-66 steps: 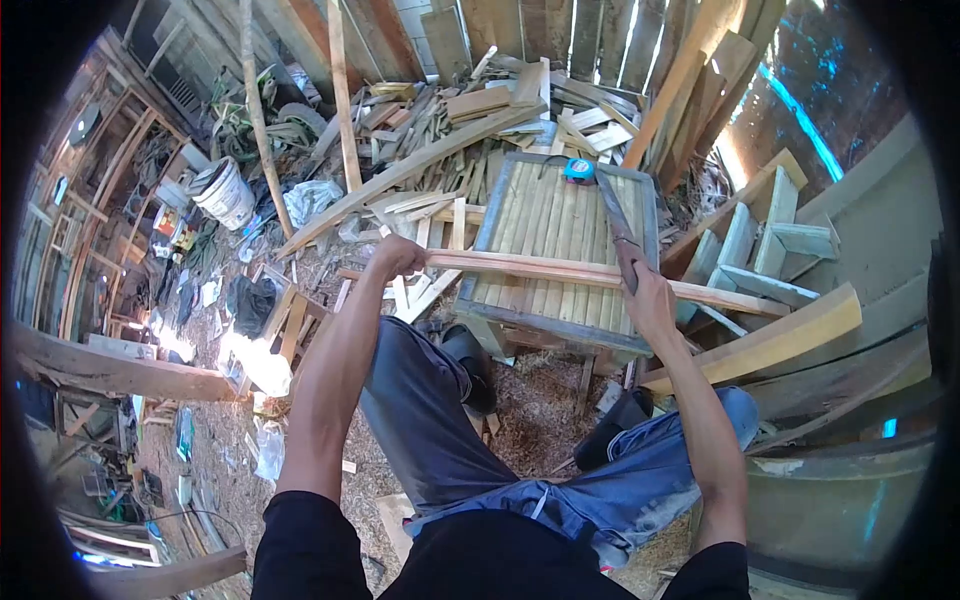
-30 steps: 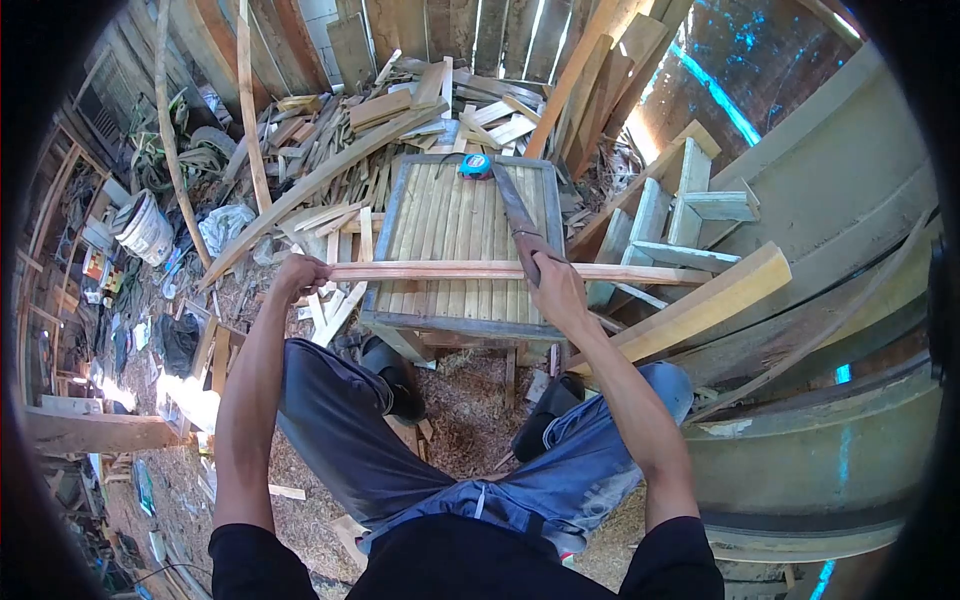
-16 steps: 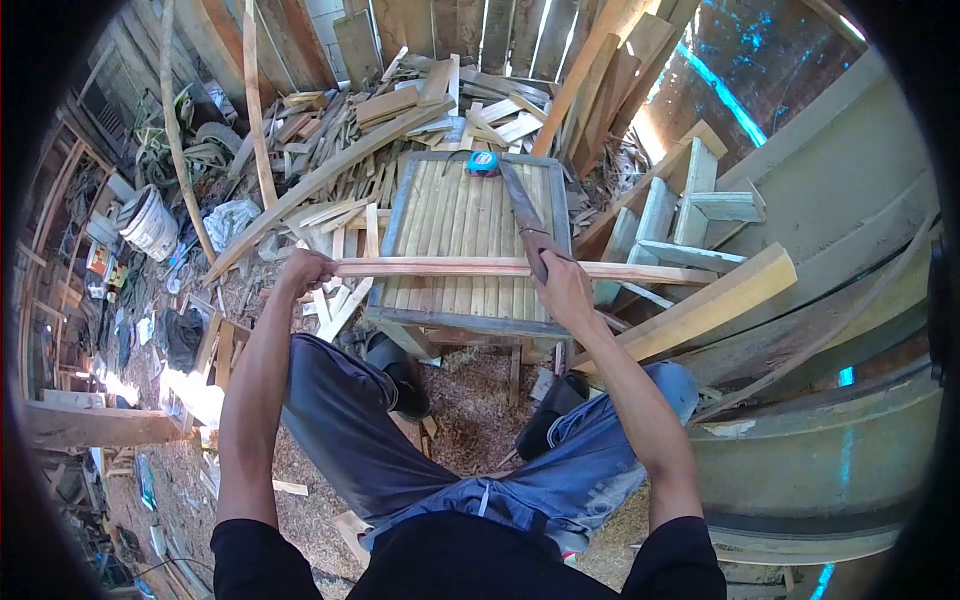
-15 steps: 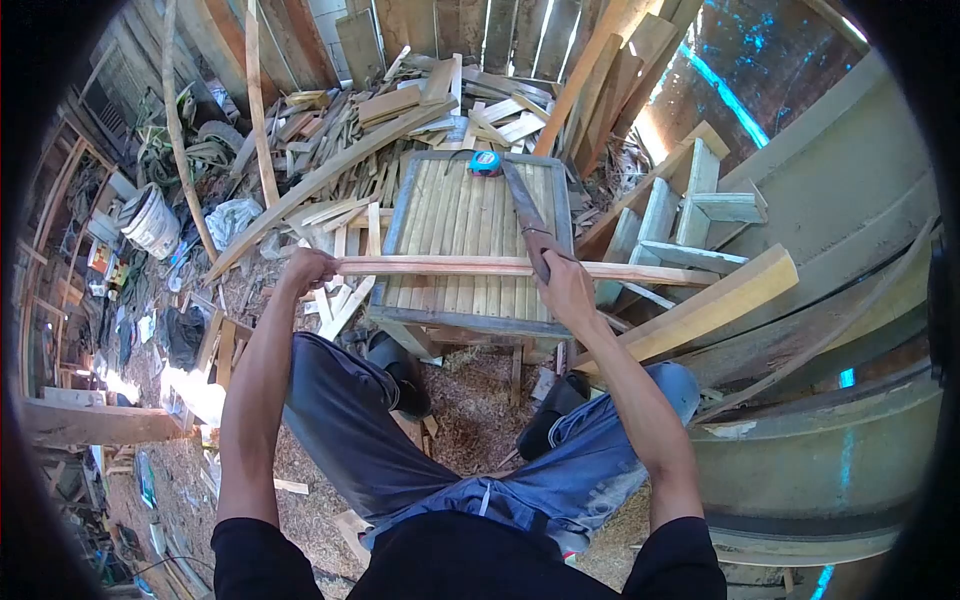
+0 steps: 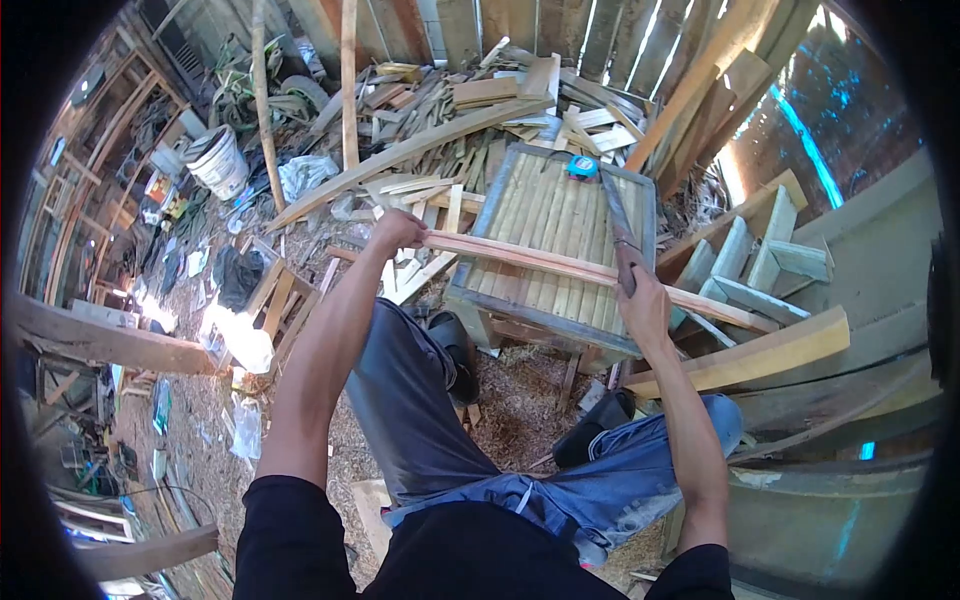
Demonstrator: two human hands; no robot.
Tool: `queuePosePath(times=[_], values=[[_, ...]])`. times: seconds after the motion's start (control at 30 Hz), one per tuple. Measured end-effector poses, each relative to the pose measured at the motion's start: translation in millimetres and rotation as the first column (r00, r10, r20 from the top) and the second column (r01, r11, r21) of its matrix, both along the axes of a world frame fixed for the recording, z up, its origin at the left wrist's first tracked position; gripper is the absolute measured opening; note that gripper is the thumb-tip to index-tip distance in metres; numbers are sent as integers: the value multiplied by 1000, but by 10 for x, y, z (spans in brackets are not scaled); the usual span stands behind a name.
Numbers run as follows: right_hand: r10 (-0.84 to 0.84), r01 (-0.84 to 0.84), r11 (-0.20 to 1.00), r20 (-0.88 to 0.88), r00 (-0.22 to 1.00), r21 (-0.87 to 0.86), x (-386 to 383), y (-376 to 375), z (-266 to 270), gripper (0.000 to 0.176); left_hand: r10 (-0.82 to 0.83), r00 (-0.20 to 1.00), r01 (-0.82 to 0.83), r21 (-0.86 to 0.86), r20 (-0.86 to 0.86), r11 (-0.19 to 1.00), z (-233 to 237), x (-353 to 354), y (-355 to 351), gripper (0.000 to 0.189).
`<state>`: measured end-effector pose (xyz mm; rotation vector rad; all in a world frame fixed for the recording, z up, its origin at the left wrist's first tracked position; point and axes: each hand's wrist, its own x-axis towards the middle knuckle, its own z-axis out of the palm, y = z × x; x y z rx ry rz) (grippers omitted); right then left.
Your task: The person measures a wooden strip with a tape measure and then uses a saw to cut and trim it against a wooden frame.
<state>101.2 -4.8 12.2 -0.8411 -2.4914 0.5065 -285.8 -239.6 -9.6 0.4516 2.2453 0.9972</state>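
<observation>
My left hand (image 5: 400, 231) is closed around the near-left end of a long, narrow wood strip (image 5: 520, 257). The strip slants across a slatted wooden stool-like stand (image 5: 535, 200) with a grey frame. My right hand (image 5: 645, 302) is closed at the brown handle of a machete-like blade (image 5: 617, 215), right where it crosses the strip; the grip is partly hidden. The dark blade points away from me over the slats. A blue tape measure (image 5: 582, 167) lies on the stand's far edge, close to the blade tip.
Scrap wood (image 5: 480, 110) is heaped behind the stand. To the right are a thick board (image 5: 760, 352) and a pale wooden frame (image 5: 770, 250). A white bucket (image 5: 217, 165) stands at left, near upright poles (image 5: 349, 90). Shavings (image 5: 520, 400) cover the floor.
The view has turned left, so everything sits further right. The strip now slants down to the right instead of lying level across the view. Both hands keep their holds.
</observation>
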Motion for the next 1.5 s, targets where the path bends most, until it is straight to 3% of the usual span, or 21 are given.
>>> queuePosePath(times=[0.07,0.13,0.17,0.2,0.23,0.27,0.33,0.4,0.47,0.53,0.73,0.8,0.87,0.93,0.97,1.1,1.17,1.27,1.5], values=[[-71,72,996,26,997,-42,-11,-6,41,29,-8,1000,8,-12,6,1000,35,19,-3,23],[-51,51,999,0,999,3,-29,7,111,33,-152,966,138,-78,-210,987,167,110,11,32],[-17,17,1000,17,1000,-22,-41,19,179,31,-277,893,220,-193,-355,956,256,173,34,47],[12,-11,999,37,999,-47,-34,38,218,30,-285,894,232,-188,-346,954,256,206,29,47],[-4,6,999,50,999,-44,-31,68,213,30,-479,710,400,-264,-517,877,249,250,32,51],[43,-42,999,70,997,-17,-30,105,196,31,-618,451,530,-364,-643,766,234,311,64,55],[69,-72,997,102,992,23,27,124,213,32,-675,412,574,-402,-612,714,280,499,182,60],[50,-56,997,96,994,60,-8,121,272,33,-731,289,697,-387,-618,603,333,572,318,64],[34,-37,996,49,998,75,4,139,323,34,-752,266,730,-384,-603,566,429,746,484,65],[-10,10,999,13,1000,-34,65,149,399,33,-760,256,798,-313,-597,514,440,923,654,66],[-65,67,997,-54,996,35,252,257,290,33,-783,147,885,-274,-605,377,273,1355,1261,66],[-79,81,996,-43,996,40,317,277,243,29,-802,151,851,-337,-579,403,247,1526,1401,63],[-76,77,996,-48,996,37,386,318,173,26,-785,141,872,-300,-604,388,243,1675,1473,56],[-53,43,994,108,993,98,458,370,65,25,-784,148,900,-246,-602,359,248,1785,1512,44],[-29,18,991,87,996,135,507,386,3,19,-786,156,913,-217,-599,346,250,1829,1544,39],[-22,8,986,84,996,167,570,431,-121,12,-825,201,917,-194,-529,348,198,1814,1552,38],[23,-31,972,38,999,234,584,432,-125,11,-784,209,944,-90,-584,319,152,1774,1552,38],[3,-30,976,126,992,216,552,431,-97,10,-795,238,938,-79,-558,337,193,1814,1535,35],[30,-57,972,120,992,229,499,405,-115,10,-791,255,918,-119,-556,379,223,1820,1444,34]])
